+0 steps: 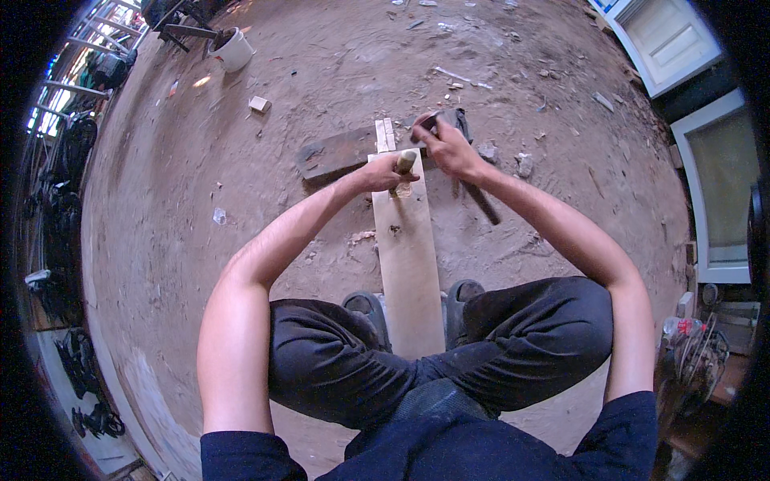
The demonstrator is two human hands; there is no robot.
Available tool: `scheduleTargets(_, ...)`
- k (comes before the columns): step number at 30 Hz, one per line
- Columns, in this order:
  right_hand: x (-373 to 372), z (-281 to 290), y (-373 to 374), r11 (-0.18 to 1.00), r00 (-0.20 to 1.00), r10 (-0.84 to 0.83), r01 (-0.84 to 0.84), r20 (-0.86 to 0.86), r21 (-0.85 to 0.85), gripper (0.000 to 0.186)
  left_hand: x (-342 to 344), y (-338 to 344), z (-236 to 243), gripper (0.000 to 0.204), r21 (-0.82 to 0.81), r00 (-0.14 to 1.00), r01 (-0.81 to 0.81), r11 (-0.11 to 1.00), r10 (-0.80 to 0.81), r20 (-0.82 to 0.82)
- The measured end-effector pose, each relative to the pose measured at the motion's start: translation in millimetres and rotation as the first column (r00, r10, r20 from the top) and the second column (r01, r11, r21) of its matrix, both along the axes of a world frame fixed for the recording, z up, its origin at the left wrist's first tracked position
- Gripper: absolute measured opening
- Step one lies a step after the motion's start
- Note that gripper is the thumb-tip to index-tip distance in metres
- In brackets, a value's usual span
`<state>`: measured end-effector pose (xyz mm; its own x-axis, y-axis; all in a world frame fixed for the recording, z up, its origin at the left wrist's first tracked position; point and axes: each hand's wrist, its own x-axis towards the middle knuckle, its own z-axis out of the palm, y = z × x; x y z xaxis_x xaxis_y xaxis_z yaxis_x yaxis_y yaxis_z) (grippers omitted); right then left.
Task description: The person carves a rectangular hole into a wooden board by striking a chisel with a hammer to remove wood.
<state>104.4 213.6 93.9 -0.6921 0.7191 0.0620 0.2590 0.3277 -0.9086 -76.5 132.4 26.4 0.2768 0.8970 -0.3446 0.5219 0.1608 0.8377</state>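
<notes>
A long pale wooden board (pixel 409 272) runs away from me between my feet, its far end propped on a dark timber block (pixel 329 158). My left hand (pixel 383 174) is closed around the light wooden handle of a chisel (pixel 407 160), held upright over the board's far part. Chipped wood shows at its base; the blade is mostly hidden. To the right and a little higher, my right hand (pixel 453 151) grips a dark bar-shaped tool (pixel 484 206), which slants past my wrist. The tool's far end is blurred, so I cannot tell its exact kind. A dark knot hole marks the board nearer to me.
Wood chips and stones (pixel 524 165) lie on the dirt floor. A small wood block (pixel 259 104) and a white bucket (pixel 232 50) are at the far left. Framed white panels (pixel 712 192) lean at the right. My sandalled feet (pixel 463 298) flank the board.
</notes>
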Motion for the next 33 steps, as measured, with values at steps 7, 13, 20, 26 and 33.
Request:
scheduleTargets(7,-8.7,7.3,-17.8,0.994,0.986,0.084,-0.092,0.146,0.05,0.028,-3.7,-7.3,-0.8,0.03,0.106,0.974,-0.151,0.983,0.166,-0.154)
scheduleTargets(13,-8.2,17.0,-14.8,0.996,0.999,0.036,-0.034,-0.03,0.085,0.034,9.4,-17.5,-17.0,0.042,0.144,0.991,-0.102,0.984,0.088,0.099)
scheduleTargets(20,19.2,34.5,-29.0,0.983,0.985,0.157,-0.149,-0.072,0.102,0.026,19.4,-42.5,-18.3,0.039,0.276,0.943,0.288,0.917,-0.222,-0.247)
scheduleTargets(26,92.8,30.2,-82.3,0.986,0.986,0.167,-0.167,0.023,-0.015,0.032,34.5,-81.2,-17.5,0.039,0.321,0.98,0.171,0.931,-0.128,-0.151)
scheduleTargets(33,139.2,-13.9,-129.5,0.992,0.966,0.111,-0.095,0.233,-0.079,0.023,39.1,-98.6,-40.8,0.038,0.483,0.934,0.299,0.823,-0.15,-0.323)
